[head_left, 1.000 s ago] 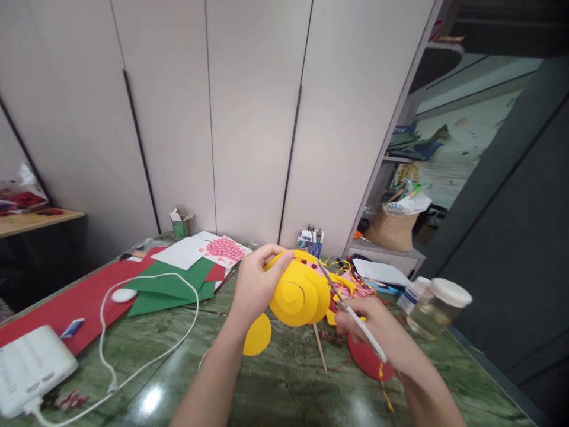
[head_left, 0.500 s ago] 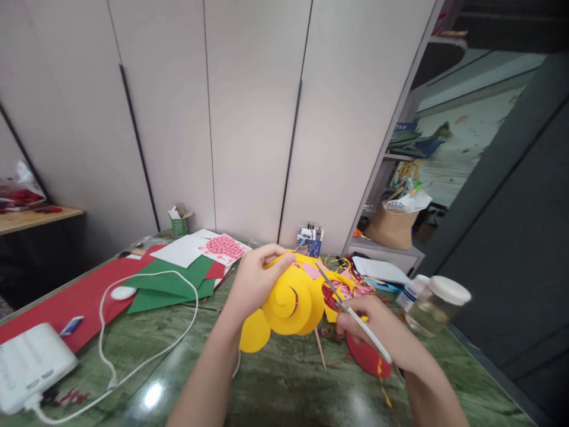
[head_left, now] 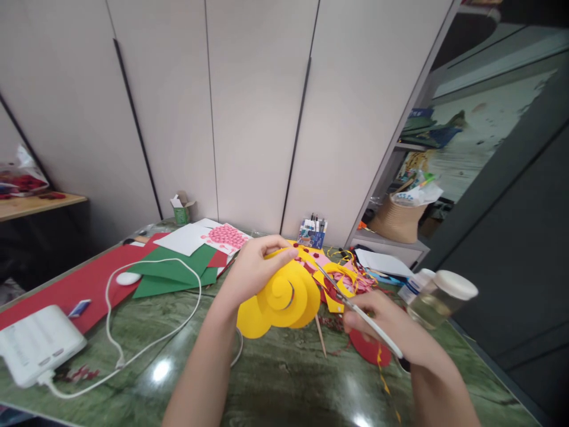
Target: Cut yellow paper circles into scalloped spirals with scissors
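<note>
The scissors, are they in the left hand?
No, the right hand holds the scissors, while the left hand holds the yellow paper spiral.

Brightness: even, bright indoor light.
Source: overhead, judging by reflections.
Glare: two white spots on polished table (head_left: 275,385), near lower edge.
Shadows: soft, faint beneath yellow paper spiral (head_left: 284,299).
Distortion: wide-angle lean of cabinet doors (head_left: 258,118) toward edges.
Focus: jar (head_left: 440,296) slightly soft.

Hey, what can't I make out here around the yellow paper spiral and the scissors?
Head view:
Handles of the scissors: hidden inside the right hand.
Fingers of the left hand: behind the yellow paper spiral; only the thumb shows.
The red disc: partly covered by the right hand.
Label of the white bottle: partly hidden by the jar.
Contents of the pen box: too small to tell.
</note>
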The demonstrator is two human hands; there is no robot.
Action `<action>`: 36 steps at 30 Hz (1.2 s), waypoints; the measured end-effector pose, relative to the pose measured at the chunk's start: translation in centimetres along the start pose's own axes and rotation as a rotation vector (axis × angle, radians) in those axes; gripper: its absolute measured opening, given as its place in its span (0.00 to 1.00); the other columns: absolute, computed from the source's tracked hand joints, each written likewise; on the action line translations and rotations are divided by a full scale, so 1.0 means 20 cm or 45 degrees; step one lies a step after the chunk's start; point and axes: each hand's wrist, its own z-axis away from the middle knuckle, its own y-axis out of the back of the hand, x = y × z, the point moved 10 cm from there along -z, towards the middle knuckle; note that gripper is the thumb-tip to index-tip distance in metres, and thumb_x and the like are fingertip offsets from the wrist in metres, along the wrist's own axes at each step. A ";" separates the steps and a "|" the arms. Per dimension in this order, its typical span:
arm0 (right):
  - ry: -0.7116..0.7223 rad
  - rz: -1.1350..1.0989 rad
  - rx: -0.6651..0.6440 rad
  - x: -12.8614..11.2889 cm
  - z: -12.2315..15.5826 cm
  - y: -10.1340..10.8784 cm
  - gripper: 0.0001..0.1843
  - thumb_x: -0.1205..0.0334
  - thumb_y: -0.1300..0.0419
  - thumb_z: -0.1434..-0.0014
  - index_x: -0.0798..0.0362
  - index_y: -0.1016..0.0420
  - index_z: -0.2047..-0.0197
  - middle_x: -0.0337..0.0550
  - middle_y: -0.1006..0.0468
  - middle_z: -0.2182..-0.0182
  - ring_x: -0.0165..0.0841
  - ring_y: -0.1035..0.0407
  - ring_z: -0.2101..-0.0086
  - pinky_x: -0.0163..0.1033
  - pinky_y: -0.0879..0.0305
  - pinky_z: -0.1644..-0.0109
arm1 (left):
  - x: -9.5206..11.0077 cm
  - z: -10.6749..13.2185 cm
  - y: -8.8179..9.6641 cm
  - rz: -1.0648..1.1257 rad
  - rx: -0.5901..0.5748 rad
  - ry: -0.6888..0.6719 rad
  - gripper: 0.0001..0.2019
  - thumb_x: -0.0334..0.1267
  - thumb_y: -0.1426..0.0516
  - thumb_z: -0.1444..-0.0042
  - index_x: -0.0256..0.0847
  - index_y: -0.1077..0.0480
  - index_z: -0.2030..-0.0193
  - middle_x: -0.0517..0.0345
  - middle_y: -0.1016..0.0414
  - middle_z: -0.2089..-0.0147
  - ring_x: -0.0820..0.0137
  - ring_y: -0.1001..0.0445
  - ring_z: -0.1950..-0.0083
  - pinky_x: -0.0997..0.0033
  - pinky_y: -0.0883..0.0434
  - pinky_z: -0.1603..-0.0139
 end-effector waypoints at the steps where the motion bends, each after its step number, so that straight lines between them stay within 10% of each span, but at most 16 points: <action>1: 0.007 0.020 -0.018 0.00 0.00 0.00 0.22 0.50 0.48 0.41 0.56 0.37 0.80 0.34 0.44 0.84 0.26 0.50 0.80 0.32 0.55 0.79 | 0.00 0.00 0.00 -0.024 -0.018 -0.013 0.08 0.40 0.44 0.46 0.39 0.29 0.71 0.62 0.28 0.71 0.76 0.33 0.72 0.78 0.37 0.71; 8: 0.083 0.143 -0.091 0.01 0.00 -0.02 0.25 0.46 0.47 0.42 0.53 0.48 0.82 0.33 0.49 0.83 0.26 0.54 0.79 0.32 0.58 0.78 | 0.02 0.01 0.00 -0.144 -0.123 -0.045 0.10 0.41 0.44 0.45 0.39 0.28 0.71 0.62 0.27 0.71 0.76 0.32 0.69 0.77 0.37 0.69; 27: 0.026 0.296 -0.316 0.07 0.02 -0.09 0.24 0.46 0.48 0.41 0.55 0.36 0.81 0.38 0.34 0.81 0.30 0.41 0.76 0.34 0.50 0.75 | -0.04 0.04 -0.08 -0.399 -0.460 0.020 0.13 0.45 0.46 0.45 0.38 0.26 0.70 0.61 0.27 0.73 0.75 0.34 0.73 0.77 0.40 0.74; 36: 0.002 0.204 -0.332 0.09 0.01 -0.10 0.25 0.44 0.46 0.43 0.55 0.38 0.82 0.35 0.37 0.83 0.28 0.45 0.79 0.33 0.51 0.76 | -0.05 0.03 -0.06 -0.347 -0.380 0.046 0.14 0.46 0.46 0.46 0.39 0.26 0.70 0.59 0.27 0.73 0.73 0.32 0.72 0.76 0.38 0.74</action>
